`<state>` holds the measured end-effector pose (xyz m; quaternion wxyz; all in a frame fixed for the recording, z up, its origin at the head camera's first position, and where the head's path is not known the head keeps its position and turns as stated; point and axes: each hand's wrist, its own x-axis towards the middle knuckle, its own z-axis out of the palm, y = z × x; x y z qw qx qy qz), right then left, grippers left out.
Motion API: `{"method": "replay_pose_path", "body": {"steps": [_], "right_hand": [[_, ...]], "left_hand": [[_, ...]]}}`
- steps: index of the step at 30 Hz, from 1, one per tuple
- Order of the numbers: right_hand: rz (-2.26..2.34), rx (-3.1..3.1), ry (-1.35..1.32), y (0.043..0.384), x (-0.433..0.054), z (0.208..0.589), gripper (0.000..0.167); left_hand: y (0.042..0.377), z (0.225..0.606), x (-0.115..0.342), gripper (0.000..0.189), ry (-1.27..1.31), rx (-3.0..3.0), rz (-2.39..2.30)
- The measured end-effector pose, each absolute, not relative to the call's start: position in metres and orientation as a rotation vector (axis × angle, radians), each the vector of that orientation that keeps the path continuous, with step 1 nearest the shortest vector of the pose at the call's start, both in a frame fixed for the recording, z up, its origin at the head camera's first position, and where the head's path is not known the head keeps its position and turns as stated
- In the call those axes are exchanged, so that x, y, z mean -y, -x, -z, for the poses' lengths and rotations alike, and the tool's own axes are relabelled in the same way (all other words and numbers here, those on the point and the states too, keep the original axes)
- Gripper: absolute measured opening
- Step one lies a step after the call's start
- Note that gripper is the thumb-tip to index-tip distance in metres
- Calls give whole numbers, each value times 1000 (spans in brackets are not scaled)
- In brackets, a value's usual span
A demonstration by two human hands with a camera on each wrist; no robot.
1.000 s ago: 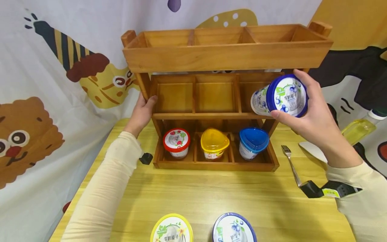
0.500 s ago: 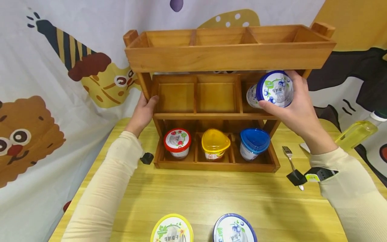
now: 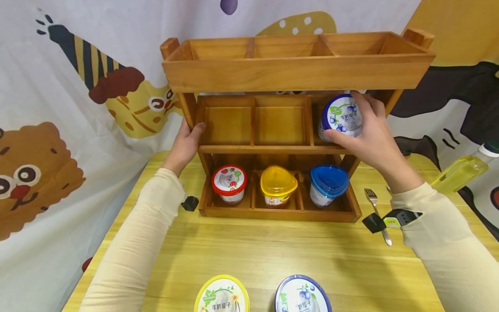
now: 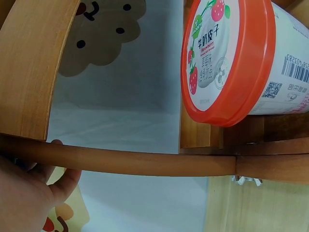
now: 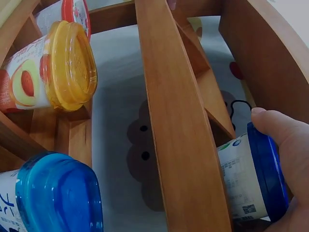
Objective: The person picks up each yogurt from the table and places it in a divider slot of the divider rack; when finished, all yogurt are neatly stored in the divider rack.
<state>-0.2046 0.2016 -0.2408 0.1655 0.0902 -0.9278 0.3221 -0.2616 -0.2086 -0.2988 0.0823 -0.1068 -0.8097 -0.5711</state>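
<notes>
My right hand (image 3: 372,130) grips a blueberry yogurt cup (image 3: 342,116) by its dark blue lid, inside the right compartment of the middle shelf of a wooden rack (image 3: 296,73). In the right wrist view the thumb lies along the rim of that cup's lid (image 5: 268,174), and the cup's lower part is partly hidden behind the shelf's front board. My left hand (image 3: 186,143) holds the rack's left upright at middle-shelf height. In the left wrist view, fingers (image 4: 65,186) curl round that wooden post.
On the bottom shelf stand a red-lidded strawberry cup (image 3: 229,182), a yellow-lidded cup (image 3: 277,184) and a blue-lidded cup (image 3: 328,184). Yellow-rimmed (image 3: 222,297) and purple-rimmed (image 3: 302,297) cups stand at the table's near edge. A fork (image 3: 378,216) and an oil bottle (image 3: 464,171) lie to the right.
My right hand has moved left and inward, carrying the blueberry yogurt cup from in front of the rack's right side into the middle shelf's right compartment. The left hand stays on the upright.
</notes>
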Motion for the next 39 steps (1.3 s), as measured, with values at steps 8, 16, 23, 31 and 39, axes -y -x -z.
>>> {"method": "replay_pose_path", "body": {"steps": [8, 16, 23, 31, 39], "right_hand": [[-822, 2621, -291, 207, -201, 243, 91], [-831, 2452, -370, 203, -204, 249, 84], [-851, 2410, -358, 189, -207, 249, 81], [-827, 2350, -391, 154, -208, 244, 82], [-789, 2350, -507, 120, -203, 232, 83]], "left_hand": [[261, 299, 208, 54, 326, 2418, 1701], [261, 302, 209, 54, 326, 2406, 1684], [263, 302, 208, 54, 309, 2434, 1666], [263, 301, 209, 53, 304, 2446, 1666], [264, 300, 210, 53, 291, 2440, 1672]]}}
